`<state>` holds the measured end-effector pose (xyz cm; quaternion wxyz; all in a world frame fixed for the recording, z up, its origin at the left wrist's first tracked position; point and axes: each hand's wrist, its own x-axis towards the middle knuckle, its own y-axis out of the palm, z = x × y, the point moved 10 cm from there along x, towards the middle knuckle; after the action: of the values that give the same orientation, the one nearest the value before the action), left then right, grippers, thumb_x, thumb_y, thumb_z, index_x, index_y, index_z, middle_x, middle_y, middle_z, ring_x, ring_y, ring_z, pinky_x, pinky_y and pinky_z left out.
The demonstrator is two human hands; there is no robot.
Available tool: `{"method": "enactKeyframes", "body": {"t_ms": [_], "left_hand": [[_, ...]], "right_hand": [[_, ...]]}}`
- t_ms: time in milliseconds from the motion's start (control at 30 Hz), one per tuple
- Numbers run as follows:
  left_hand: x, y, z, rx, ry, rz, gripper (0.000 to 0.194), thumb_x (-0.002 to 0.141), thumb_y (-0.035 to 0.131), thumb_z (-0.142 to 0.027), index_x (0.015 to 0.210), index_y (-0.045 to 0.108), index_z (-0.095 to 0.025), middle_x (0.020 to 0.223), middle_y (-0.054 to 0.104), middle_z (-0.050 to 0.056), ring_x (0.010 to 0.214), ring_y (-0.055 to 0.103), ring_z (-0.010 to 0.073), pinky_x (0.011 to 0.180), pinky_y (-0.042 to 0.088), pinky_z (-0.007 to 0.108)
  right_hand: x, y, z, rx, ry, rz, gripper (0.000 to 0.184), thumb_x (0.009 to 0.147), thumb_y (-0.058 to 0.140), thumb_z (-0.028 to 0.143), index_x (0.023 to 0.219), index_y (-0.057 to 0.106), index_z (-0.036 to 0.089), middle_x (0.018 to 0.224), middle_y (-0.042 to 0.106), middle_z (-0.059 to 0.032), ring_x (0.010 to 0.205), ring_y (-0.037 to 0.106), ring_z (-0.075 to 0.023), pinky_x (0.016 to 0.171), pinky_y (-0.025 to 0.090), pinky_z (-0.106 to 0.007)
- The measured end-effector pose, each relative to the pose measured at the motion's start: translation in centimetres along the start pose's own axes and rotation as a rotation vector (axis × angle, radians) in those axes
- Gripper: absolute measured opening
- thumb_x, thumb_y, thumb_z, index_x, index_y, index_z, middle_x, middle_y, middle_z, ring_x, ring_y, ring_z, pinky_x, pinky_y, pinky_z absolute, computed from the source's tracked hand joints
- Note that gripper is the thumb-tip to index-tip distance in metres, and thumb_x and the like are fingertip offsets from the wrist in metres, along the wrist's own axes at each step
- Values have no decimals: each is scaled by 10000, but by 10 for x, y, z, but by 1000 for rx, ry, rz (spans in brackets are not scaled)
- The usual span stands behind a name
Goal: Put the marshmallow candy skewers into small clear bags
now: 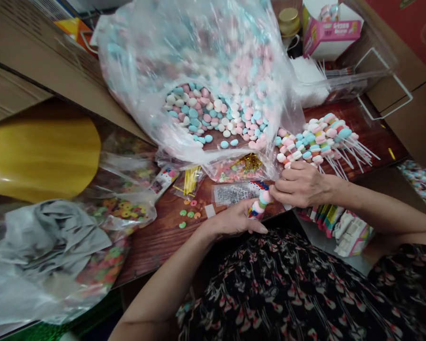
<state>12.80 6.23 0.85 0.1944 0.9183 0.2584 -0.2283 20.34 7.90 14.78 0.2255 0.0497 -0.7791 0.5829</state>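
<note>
My left hand (236,220) is wrapped round a candy skewer (260,204) of pink, white and green sweets, held at the table's front edge. Its lower part sits in a colourful printed wrapper (254,213). Right beside its top end, my right hand (300,183) is closed with fingertips pinched together; what lies between them is hidden. Just beyond that hand lies a pile of finished candy skewers (314,139) with white sticks pointing right. Clear printed wrappers (234,194) lie flat behind my left hand.
A big clear bag (199,52) of pink, blue and white sweets gapes open at the back. Loose gummy rings (190,214), yellow twist ties (190,181) and a grey cloth (53,237) are leftward. A clear bin (344,87) of white sticks stands back right.
</note>
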Motion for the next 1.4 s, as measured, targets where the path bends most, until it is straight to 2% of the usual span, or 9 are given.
{"method": "enactKeyframes", "body": {"t_ms": [100, 200, 467, 567, 667, 867, 1067, 1200, 1400], "left_hand": [[3, 1, -1, -5, 23, 10, 389, 656, 785, -316, 781, 438, -192, 611, 457, -87, 545, 418, 82, 529, 351, 223], [6, -3, -2, 31, 48, -13, 380, 646, 797, -307, 811, 479, -180, 627, 461, -86, 553, 415, 77, 523, 350, 215], [14, -4, -6, 93, 75, -111, 308, 628, 787, -266, 832, 590, -146, 624, 518, -72, 533, 434, 76, 513, 375, 216], [3, -15, -23, 118, 212, -193, 448, 600, 823, -257, 990, 626, -159, 821, 625, -15, 771, 575, 144, 703, 476, 263], [-15, -30, -31, 192, 298, -272, 676, 576, 851, -265, 1189, 572, -202, 1079, 633, 26, 1046, 561, 206, 896, 454, 305], [-24, -38, -4, 574, 137, -363, 218, 770, 644, -288, 948, 607, -167, 826, 625, -20, 756, 546, 156, 701, 430, 259], [-38, -53, -9, 1033, 37, -695, 77, 801, 558, -220, 870, 582, -194, 824, 655, 48, 752, 586, 195, 635, 371, 275], [-46, -62, -15, 1050, 26, -840, 62, 790, 558, -206, 851, 565, -200, 766, 644, 34, 704, 591, 182, 601, 338, 263], [-38, -57, -15, 1010, 102, -817, 71, 781, 591, -244, 804, 535, -209, 697, 600, 20, 616, 548, 170, 559, 282, 265]], "right_hand": [[3, 2, 3, 72, 12, 3, 169, 967, 482, 242, 861, 604, 195, 681, 559, 28, 658, 382, -122, 617, 191, -311], [5, 13, 7, 137, 37, 102, 181, 972, 467, 248, 850, 591, 197, 689, 572, 26, 645, 398, -120, 603, 177, -315], [18, 44, 41, 260, 29, 263, 214, 981, 410, 217, 952, 612, 154, 775, 612, -24, 667, 466, -133, 584, 187, -316], [17, 55, 33, 306, 95, 322, 192, 966, 460, 274, 981, 624, 176, 872, 640, -48, 707, 457, -138, 596, 181, -308], [16, 44, 17, 266, 126, 235, 162, 955, 485, 271, 965, 632, 204, 854, 630, -30, 737, 436, -143, 627, 189, -305], [20, 22, -5, 106, 174, 116, 222, 978, 462, 260, 835, 625, 210, 774, 620, -6, 699, 403, -137, 637, 169, -310], [16, 41, -6, 200, 244, 311, 182, 937, 462, 163, 858, 625, 170, 726, 642, -11, 634, 414, -118, 615, 166, -305], [11, 42, -8, 205, 320, 357, 176, 911, 452, 138, 890, 624, 169, 735, 650, -18, 612, 422, -116, 609, 183, -306], [18, 35, 2, 151, 244, 256, 143, 932, 472, 170, 897, 610, 170, 726, 623, -14, 630, 436, -127, 601, 169, -312]]}}
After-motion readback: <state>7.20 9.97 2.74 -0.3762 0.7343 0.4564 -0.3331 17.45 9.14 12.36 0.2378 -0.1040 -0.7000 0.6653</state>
